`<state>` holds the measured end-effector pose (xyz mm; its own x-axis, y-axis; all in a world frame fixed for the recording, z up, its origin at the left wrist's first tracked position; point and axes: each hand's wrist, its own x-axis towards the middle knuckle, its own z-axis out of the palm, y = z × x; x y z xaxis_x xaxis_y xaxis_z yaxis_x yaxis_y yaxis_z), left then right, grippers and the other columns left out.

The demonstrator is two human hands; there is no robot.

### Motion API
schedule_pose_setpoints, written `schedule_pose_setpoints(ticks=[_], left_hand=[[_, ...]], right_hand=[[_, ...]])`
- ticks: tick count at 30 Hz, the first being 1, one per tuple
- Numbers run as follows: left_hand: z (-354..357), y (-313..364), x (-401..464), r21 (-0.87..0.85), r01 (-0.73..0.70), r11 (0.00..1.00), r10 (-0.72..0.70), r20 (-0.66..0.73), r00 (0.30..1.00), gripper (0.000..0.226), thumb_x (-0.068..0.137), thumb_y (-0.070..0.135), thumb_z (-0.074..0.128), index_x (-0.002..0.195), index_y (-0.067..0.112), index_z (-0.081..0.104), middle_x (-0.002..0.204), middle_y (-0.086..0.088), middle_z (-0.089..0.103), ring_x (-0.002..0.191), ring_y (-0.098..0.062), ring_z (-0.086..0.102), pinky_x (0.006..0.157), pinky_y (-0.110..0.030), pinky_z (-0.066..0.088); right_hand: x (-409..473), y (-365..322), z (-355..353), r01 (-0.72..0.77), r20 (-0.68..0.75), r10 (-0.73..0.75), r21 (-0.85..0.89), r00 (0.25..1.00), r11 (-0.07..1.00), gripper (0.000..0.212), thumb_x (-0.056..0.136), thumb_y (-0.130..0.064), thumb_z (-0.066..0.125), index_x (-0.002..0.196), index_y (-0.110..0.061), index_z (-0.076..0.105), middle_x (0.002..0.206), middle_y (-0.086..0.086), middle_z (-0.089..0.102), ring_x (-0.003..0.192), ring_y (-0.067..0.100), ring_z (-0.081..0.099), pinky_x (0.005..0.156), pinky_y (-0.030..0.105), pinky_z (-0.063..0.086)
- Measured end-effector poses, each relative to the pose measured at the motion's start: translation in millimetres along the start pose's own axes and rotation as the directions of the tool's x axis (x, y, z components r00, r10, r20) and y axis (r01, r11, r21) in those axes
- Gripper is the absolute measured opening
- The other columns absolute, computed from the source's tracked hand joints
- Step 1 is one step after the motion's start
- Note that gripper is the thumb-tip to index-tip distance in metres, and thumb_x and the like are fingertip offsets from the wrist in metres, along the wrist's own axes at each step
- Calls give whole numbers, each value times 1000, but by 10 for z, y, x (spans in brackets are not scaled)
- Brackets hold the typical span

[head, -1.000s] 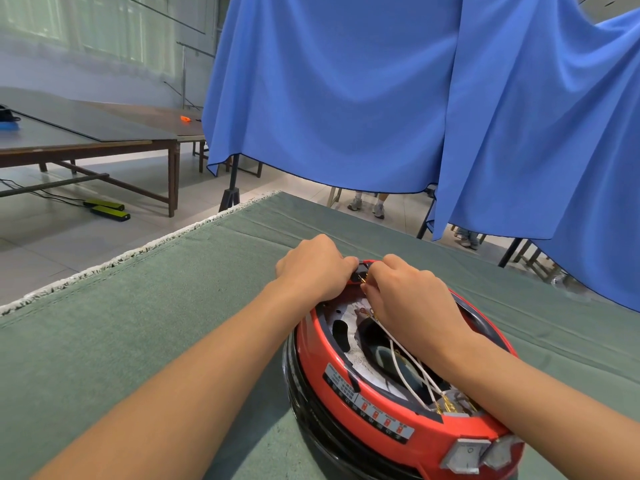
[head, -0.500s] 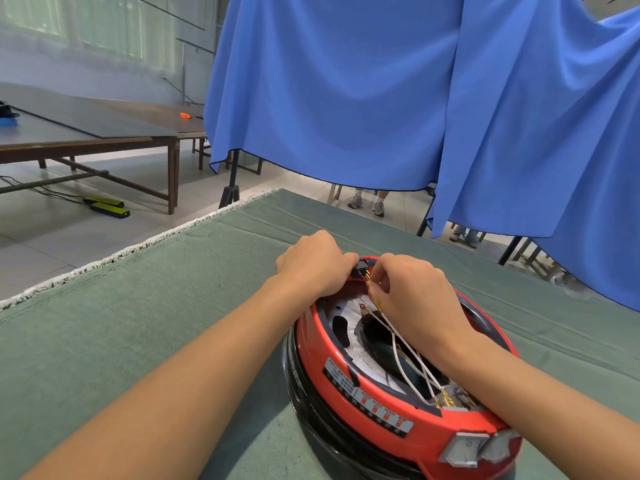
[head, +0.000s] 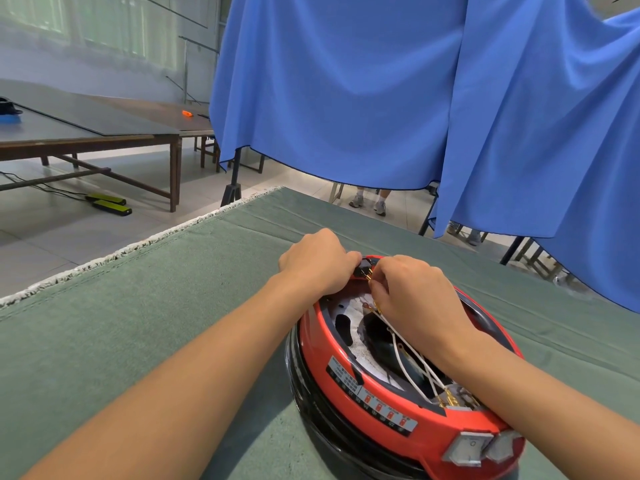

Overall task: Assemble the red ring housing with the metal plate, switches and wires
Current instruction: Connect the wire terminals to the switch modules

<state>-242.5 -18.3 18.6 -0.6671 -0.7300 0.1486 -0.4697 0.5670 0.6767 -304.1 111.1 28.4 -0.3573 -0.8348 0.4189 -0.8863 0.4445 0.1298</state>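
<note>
Housing: the red ring (head: 332, 372) sits on a black base (head: 311, 407) on the green cloth (head: 138, 323), at the lower middle right of the view, its label strip (head: 372, 396) facing the camera.
Plate: the metal plate (head: 349, 308) lies inside the ring, pale and scuffed, with a dark oval slot (head: 344, 329) and a large dark opening at its middle.
Switch: a small black switch (head: 364, 268) sits at the ring's far rim, between the two hands, with brass terminals showing just below it.
Left hand: the left hand (head: 317, 263) rests on the far left rim with fingers curled; its fingertips touch the switch (a true grip cannot be told, since the tips are hidden).
Right hand: the right hand (head: 412, 292) lies over the ring's far side, fingers curled, thumb and forefinger pinching a wire end at the terminals.
Wires: white wires (head: 412, 362) run from under the right hand across the opening to brass connectors (head: 446, 400) at the near rim.
Near rim: two grey rocker switches (head: 479, 446) sit side by side in the ring's near right edge.
Around: a blue drape (head: 346, 98) hangs behind the table; brown tables (head: 86, 133) stand at the left.
</note>
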Motion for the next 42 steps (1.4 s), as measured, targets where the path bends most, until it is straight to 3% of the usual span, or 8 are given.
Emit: schedule_pose_setpoints(ticks=[4,25,37,42], left_hand=[[-1,2,1,2,1,1000,-1,1,1000,38,89,46,52,72,13,61,66,-2,54,72,-26,55,64,-31,41],[-8,15,-14,15,7,1000,-7,4,1000,40,90,47,51,84,9,64,80,-7,59,81,-28,58,71,-34,44],[-8,20,-21,23,4,1000,-4,-3,1000,38,90,47,51,80,12,62,77,-6,58,80,-29,58,70,-33,43],[-17,24,-16,44,2,999,-1,-9,1000,37,91,45,50,81,12,63,71,-4,55,75,-27,55,65,-32,40]], right_hand=[[9,-2,4,-6,15,6,-3,1000,1000,20,96,-22,43,96,-14,62,96,3,66,84,23,62,75,35,51],[20,10,31,-44,2,44,28,999,999,22,97,-30,48,98,-13,63,98,4,68,88,23,62,79,35,49],[40,28,79,6,-1,-6,-49,1000,999,17,97,-27,47,99,-15,58,99,4,67,84,27,63,70,36,50],[77,17,83,54,18,-52,-105,998,993,13,96,-21,48,102,-13,56,100,5,65,82,25,63,60,29,40]])
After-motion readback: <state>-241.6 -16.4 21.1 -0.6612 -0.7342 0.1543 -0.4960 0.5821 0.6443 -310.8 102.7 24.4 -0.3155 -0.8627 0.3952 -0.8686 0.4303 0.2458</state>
